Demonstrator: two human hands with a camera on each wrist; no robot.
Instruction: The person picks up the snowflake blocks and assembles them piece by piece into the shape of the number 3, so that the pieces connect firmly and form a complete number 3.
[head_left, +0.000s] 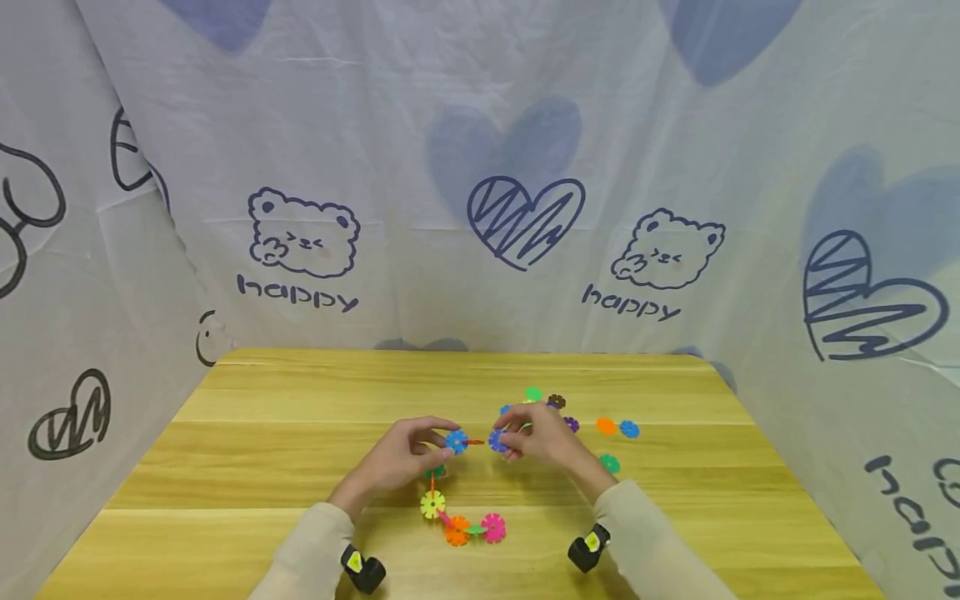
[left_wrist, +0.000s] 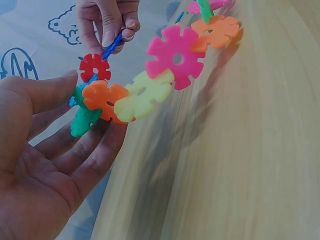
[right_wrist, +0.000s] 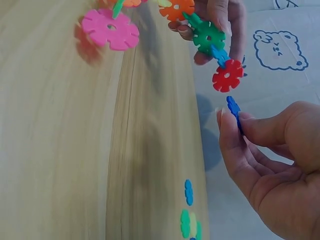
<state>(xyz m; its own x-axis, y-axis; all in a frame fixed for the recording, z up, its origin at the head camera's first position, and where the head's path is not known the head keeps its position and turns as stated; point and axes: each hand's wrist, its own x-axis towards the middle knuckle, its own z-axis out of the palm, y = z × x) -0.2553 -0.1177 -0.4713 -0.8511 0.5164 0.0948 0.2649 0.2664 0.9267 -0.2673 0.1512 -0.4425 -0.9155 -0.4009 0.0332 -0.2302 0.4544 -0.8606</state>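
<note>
My left hand [head_left: 401, 454] pinches a chain of notched plastic snowflake discs between thumb and fingers, near its light blue disc [head_left: 457, 442] and green disc [right_wrist: 208, 38]. At the chain's end is a red disc [right_wrist: 228, 76], seen nearly edge-on in the head view. From the hand, the rest curves down through a yellow disc [head_left: 432, 504] and an orange disc [head_left: 458, 531] to a pink disc [head_left: 493, 527]. My right hand [head_left: 543, 435] pinches a single dark blue disc [right_wrist: 233, 111] between thumb and forefinger. A small gap separates this disc from the red one.
Loose discs lie behind and right of my right hand, among them a brown disc [head_left: 556, 402], an orange disc [head_left: 606, 426], a blue disc [head_left: 629, 429] and a green disc [head_left: 609, 463]. Printed cloth [head_left: 420, 275] hangs around the wooden table [head_left: 247, 467].
</note>
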